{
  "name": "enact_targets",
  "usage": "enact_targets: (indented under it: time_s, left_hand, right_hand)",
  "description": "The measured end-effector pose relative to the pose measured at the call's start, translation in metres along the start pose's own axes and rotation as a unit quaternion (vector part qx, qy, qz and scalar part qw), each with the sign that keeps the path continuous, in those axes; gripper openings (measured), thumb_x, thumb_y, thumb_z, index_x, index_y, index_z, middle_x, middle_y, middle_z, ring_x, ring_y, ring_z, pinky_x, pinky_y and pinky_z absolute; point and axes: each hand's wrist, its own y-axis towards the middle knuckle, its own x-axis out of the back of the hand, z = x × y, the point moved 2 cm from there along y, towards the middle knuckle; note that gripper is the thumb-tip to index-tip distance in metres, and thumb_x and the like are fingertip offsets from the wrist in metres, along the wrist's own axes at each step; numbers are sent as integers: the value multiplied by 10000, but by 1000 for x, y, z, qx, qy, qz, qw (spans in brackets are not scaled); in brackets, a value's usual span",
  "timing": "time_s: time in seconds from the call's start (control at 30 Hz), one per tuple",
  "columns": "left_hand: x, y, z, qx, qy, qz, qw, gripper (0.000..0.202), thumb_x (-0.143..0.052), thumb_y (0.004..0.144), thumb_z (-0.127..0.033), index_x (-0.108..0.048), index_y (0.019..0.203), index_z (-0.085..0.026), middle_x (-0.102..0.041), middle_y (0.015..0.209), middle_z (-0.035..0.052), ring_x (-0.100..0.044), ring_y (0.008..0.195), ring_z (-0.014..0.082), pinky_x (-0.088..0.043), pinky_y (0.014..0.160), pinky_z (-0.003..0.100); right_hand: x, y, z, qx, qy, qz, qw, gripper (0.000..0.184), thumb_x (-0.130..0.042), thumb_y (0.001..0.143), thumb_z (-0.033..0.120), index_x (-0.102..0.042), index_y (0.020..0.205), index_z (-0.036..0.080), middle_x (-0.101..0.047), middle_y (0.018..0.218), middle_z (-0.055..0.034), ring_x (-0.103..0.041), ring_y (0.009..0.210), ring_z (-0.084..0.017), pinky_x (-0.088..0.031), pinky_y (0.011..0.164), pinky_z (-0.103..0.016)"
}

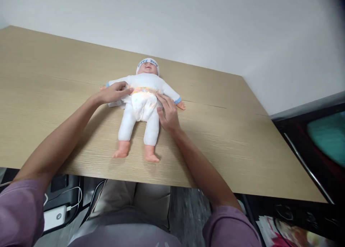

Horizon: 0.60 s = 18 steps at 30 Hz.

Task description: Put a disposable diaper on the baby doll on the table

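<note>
A baby doll [144,82] in a white suit and a white cap lies on its back in the middle of a wooden table [242,139], feet toward me. A white diaper [142,105] with a coloured waistband is wrapped round its hips. My left hand [114,92] rests on the doll's left side at the waistband, fingers together and pressing on the diaper's edge. My right hand [168,112] lies against the doll's right hip, fingers stretched along the diaper's side and thumb near the thigh. Both hands touch the diaper.
The table stands against a white wall. Dark furniture with a metal rail [307,168] and a teal object [327,135] stands at the right. Below the table's front edge lie a white power adapter with cables [55,216] and my lap.
</note>
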Motion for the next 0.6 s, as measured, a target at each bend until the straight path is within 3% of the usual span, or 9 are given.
enact_targets:
  time_s: [0.1, 0.2, 0.33, 0.4, 0.47, 0.6]
  left_hand:
    - [2, -5, 10, 10, -31, 2, 999, 505, -695, 984, -735, -621, 874, -247, -531, 785, 13, -458, 695, 180, -324, 680, 341]
    - [5, -15, 16, -3, 35, -94, 995, 452, -646, 1015, -680, -609, 899, -244, -615, 817, 30, -521, 764, 209, -404, 731, 350]
    - [6, -40, 28, -28, 172, -184, 967, 397, -541, 1077, -620, -634, 1022, -237, -745, 1055, 123, -632, 1024, 308, -519, 1009, 459]
    - [5, -50, 37, -22, 224, -186, 956, 436, -533, 1066, -651, -643, 1031, -231, -736, 1105, 163, -633, 1128, 361, -497, 1119, 535]
    - [4, -56, 45, -12, 256, -162, 953, 442, -588, 1013, -670, -641, 988, -232, -722, 1074, 173, -631, 1156, 395, -495, 1129, 574]
    - [6, -52, 55, 1, 235, -80, 969, 412, -723, 900, -634, -586, 795, -261, -672, 875, 106, -639, 975, 349, -524, 970, 485]
  right_hand:
    - [1, -1, 1, 5, 9, -6, 1000, 602, -342, 1211, 531, -592, 1683, 253, -642, 1694, -147, -571, 1604, -319, -422, 1374, -579]
    - [5, -1, 4, 9, 13, -33, 999, 530, -397, 1211, 503, -649, 1611, 263, -684, 1626, -143, -616, 1542, -330, -449, 1343, -584]
    - [13, 13, 22, 13, -3, -91, 996, 410, -485, 1191, 467, -737, 1439, 261, -733, 1445, -147, -664, 1400, -354, -497, 1261, -596]
    - [13, 29, 38, 14, -6, -89, 996, 352, -517, 1179, 460, -757, 1355, 272, -743, 1308, -131, -683, 1285, -351, -527, 1201, -587]
    - [7, 51, 53, 27, -9, -52, 998, 293, -546, 1169, 450, -763, 1278, 286, -732, 1189, -107, -685, 1172, -335, -542, 1155, -568]
    - [-21, 92, 69, 65, -40, 50, 996, 179, -666, 1104, 420, -759, 1178, 286, -702, 1136, -91, -658, 1119, -330, -537, 1102, -547]
